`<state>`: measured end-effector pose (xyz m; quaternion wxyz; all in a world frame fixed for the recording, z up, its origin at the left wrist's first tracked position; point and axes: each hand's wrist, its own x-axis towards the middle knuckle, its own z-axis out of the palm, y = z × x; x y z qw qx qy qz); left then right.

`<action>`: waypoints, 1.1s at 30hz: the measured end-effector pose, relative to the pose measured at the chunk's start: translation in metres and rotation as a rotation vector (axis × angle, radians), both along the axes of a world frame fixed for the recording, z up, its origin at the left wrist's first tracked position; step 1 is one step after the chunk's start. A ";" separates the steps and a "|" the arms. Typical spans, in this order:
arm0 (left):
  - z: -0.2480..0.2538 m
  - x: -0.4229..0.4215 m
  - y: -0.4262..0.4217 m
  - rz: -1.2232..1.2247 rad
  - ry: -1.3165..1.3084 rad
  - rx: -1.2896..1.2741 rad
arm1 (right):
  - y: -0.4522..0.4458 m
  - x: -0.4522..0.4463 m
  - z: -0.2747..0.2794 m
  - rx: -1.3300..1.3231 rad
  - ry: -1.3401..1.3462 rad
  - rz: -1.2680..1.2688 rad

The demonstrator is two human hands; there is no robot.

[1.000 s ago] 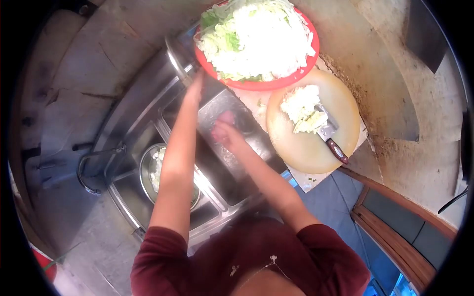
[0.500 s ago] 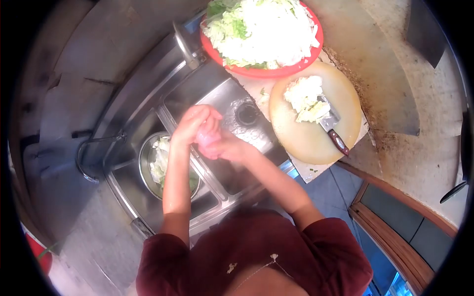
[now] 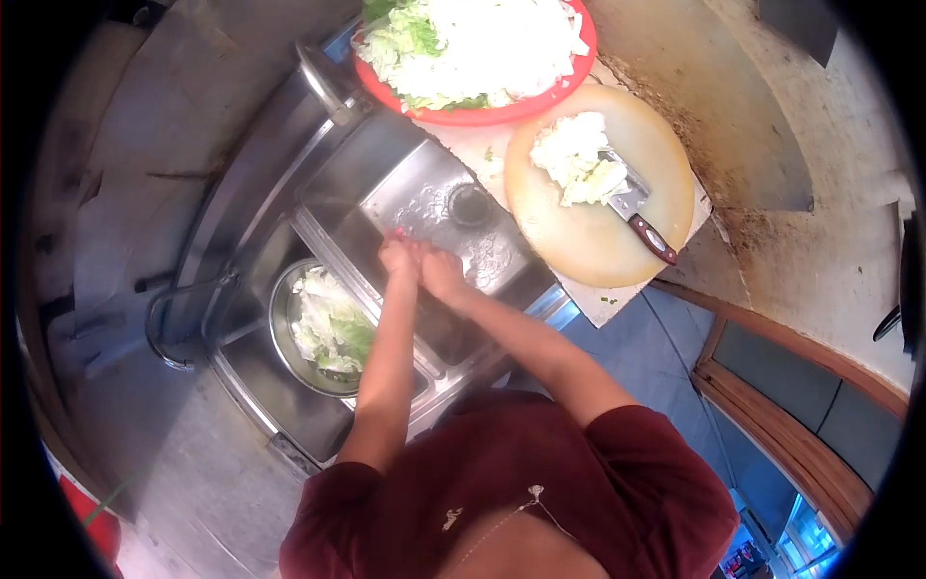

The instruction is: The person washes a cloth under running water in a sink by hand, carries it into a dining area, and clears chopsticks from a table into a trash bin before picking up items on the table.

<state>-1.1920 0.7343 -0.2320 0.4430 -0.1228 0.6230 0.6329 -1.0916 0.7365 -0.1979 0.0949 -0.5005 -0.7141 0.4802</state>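
Down in the right-hand sink basin [image 3: 405, 207], my left hand [image 3: 398, 257] and my right hand [image 3: 443, 274] are closed side by side, touching. A small bit of something pink [image 3: 396, 234] shows at the far side of my left hand; the fingers hide most of it, and its kind cannot be made out. Beyond my hands is the round drain [image 3: 470, 205], with wet metal around it. Left of my forearms, a round metal bowl [image 3: 281, 340] holding cut leafy greens [image 3: 323, 323] stands in the left-hand basin.
A red basin [image 3: 550, 104] heaped with chopped cabbage [image 3: 482, 48] stands at the back. On the round chopping board [image 3: 617, 256] lie more cut cabbage [image 3: 579, 159] and a wooden-handled cleaver [image 3: 652, 238]. A metal faucet [image 3: 318, 82] rises behind the sink.
Both hands have come down lower into the right basin and drawn together. The pink thing, plainer between them before, is now mostly hidden. The whole view has shifted slightly.
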 end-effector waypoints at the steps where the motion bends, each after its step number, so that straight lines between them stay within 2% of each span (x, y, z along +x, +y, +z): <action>1: 0.016 -0.001 -0.001 -0.129 0.007 -0.030 | -0.005 0.003 0.007 0.019 0.066 -0.009; 2: 0.033 -0.005 0.001 -0.259 0.017 -0.056 | -0.005 0.003 0.014 0.042 0.134 -0.017; 3: 0.073 -0.008 0.008 -0.472 -0.056 -0.100 | -0.009 -0.003 -0.004 -0.213 0.681 -0.122; 4: 0.094 -0.017 0.008 -0.607 -0.174 0.121 | 0.010 0.008 0.027 -1.079 0.592 -0.066; 6: 0.142 -0.027 0.002 -0.803 -0.123 0.494 | 0.012 0.008 0.090 -1.391 0.991 -0.118; 7: 0.159 -0.034 0.001 -0.860 -0.090 0.579 | 0.006 0.000 0.106 -1.480 1.122 -0.062; 8: 0.175 -0.035 -0.001 -0.800 -0.125 0.633 | -0.003 -0.006 0.123 -1.574 1.253 -0.006; 10: 0.202 -0.026 0.005 -0.820 -0.136 1.043 | -0.007 -0.008 0.185 -1.649 1.388 0.059; 11: 0.228 0.007 0.009 -0.600 -0.043 1.221 | -0.006 -0.009 0.207 -1.574 1.506 0.116; 12: 0.247 0.021 0.015 -0.520 -0.175 1.466 | -0.005 -0.009 0.224 -1.495 1.620 0.172; 13: 0.266 0.034 0.022 -0.465 -0.338 1.713 | -0.004 -0.005 0.235 -1.475 1.612 0.164; 15: 0.276 0.029 0.031 -0.639 -0.730 1.894 | 0.001 0.017 0.263 -1.466 1.558 0.245; 16: 0.279 0.026 0.030 -0.721 -0.694 1.784 | 0.001 0.023 0.270 -1.462 1.528 0.285; 17: 0.282 0.022 0.029 -0.799 -0.657 1.673 | -0.007 0.015 0.236 -1.353 1.561 0.300; 20: 0.285 0.012 0.023 -0.999 -0.531 1.329 | 0.012 0.042 0.233 -1.361 1.290 0.245; 22: 0.258 0.005 0.022 -1.030 -0.216 1.103 | 0.020 0.036 0.208 -1.301 1.191 0.179; 27: 0.213 0.011 0.021 -0.782 0.099 0.583 | 0.030 0.024 0.158 -0.943 0.740 0.015; 30: 0.172 0.013 0.019 -0.734 0.234 0.347 | 0.023 0.015 0.119 -0.550 0.568 -0.113; 31: 0.155 0.015 0.018 -0.690 0.244 0.349 | 0.015 0.008 0.090 -0.405 0.633 -0.177; 33: 0.128 0.020 0.015 -0.613 0.251 0.345 | 0.014 0.006 0.061 -0.307 0.417 -0.147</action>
